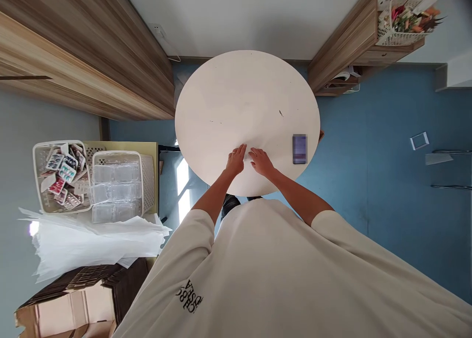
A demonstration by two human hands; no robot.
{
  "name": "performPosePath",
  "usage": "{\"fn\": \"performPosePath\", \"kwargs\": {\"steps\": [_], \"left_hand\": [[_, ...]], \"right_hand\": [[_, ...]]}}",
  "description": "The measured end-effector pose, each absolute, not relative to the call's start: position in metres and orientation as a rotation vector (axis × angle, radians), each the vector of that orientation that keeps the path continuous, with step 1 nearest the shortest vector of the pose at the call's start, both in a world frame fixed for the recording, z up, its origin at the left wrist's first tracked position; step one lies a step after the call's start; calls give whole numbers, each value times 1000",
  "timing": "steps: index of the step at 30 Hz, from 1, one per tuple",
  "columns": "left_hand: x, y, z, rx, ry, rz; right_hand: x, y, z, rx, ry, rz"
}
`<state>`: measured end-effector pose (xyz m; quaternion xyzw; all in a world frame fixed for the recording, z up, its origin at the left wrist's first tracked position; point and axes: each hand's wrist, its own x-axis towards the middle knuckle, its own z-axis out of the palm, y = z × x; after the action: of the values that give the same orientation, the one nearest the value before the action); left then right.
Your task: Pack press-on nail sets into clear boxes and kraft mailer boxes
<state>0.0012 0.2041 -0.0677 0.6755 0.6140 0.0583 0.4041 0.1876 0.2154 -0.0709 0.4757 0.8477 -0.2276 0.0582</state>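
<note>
My left hand [236,160] rests on the near part of a round white table [243,92], fingers stretched out and pointing forward. Close by on its right lies my right hand [261,162], its fingers slightly bent and apart, reaching toward the left one. A narrow gap separates the two hands, and no object can be made out in either. To the right of them a phone [300,149] lies near the table's edge, its screen blurred.
At left, a white basket of small colourful packs [62,176] stands beside a basket of clear plastic boxes [121,185]. White sheets [99,239] and cardboard boxes [77,303] are nearer. Wooden cabinets [110,48] flank the table. A flower basket [405,26] sits upper right.
</note>
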Motion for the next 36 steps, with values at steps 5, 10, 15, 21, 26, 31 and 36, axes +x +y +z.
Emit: {"fn": "performPosePath", "kwargs": {"steps": [5,10,15,21,26,31,36], "left_hand": [[1,207,-68,1660,1539,265],[-1,207,-66,1620,1488,342],[3,206,-68,1621,1513,362],[3,207,-70,1683,1506,297],[-11,214,-65,1595,1494,232],[-21,215,-60,1355,1480,294],[-18,212,-58,1127,1557,422]], "right_hand": [[190,220,-67,1450,2540,-782],[192,229,-58,1442,2509,-971],[189,235,-54,1400,2500,-955],[190,234,-55,1355,2527,-920],[196,237,-51,1290,2575,-1002],[196,244,-42,1289,2532,-1116],[186,258,-38,1303,2398,-1152]]}}
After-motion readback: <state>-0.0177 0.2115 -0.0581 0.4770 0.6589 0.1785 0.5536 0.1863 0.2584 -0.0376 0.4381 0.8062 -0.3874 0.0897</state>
